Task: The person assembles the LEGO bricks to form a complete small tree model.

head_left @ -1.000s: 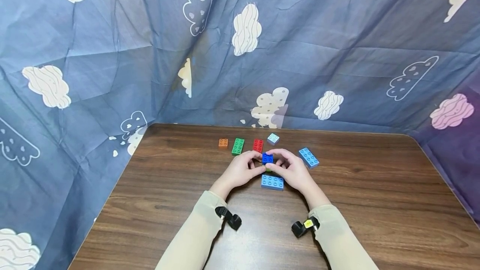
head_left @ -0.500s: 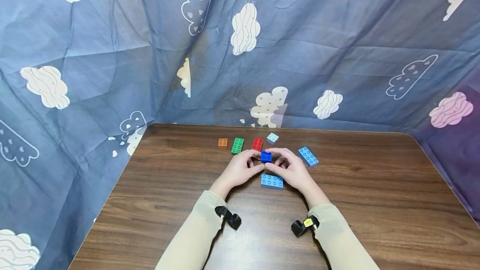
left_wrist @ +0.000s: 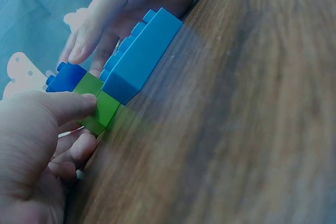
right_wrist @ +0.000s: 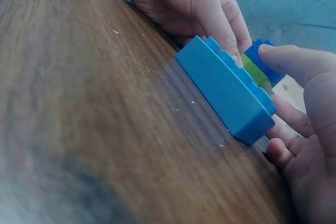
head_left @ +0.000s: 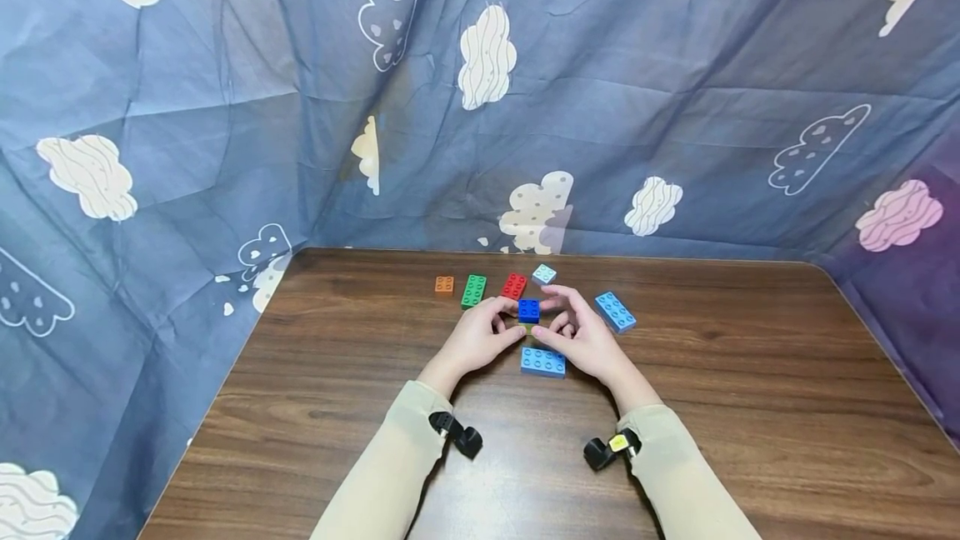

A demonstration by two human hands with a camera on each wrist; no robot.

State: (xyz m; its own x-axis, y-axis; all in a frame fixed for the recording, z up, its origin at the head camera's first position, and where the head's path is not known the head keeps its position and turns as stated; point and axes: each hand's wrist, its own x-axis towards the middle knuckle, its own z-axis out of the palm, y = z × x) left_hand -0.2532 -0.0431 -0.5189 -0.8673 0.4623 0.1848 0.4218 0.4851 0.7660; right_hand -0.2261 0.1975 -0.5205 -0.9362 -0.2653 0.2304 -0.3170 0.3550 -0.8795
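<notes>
A small stack stands between the hands: a dark blue brick (head_left: 528,311) on top of lime-green bricks (left_wrist: 105,109). My left hand (head_left: 477,337) grips the stack, its thumb against the green side in the left wrist view; the far fingers are partly hidden. My right hand (head_left: 583,342) is at the stack's other side, index finger raised and thumb close to the bricks; whether the thumb touches is unclear. Just in front of the stack, on the near side, lies a long light blue brick (head_left: 543,362), which neither hand grips.
Behind the hands lie an orange brick (head_left: 444,284), a green brick (head_left: 473,292), a red brick (head_left: 513,286) and a pale blue brick (head_left: 543,274). Another light blue brick (head_left: 615,312) is to the right. Cloud-patterned cloth (head_left: 420,215) hangs behind the wooden table (head_left: 750,373).
My right index finger has lifted away from the dark blue brick, and the right hand has loosened. The stack has shifted slightly left and away; my left hand keeps its grip.
</notes>
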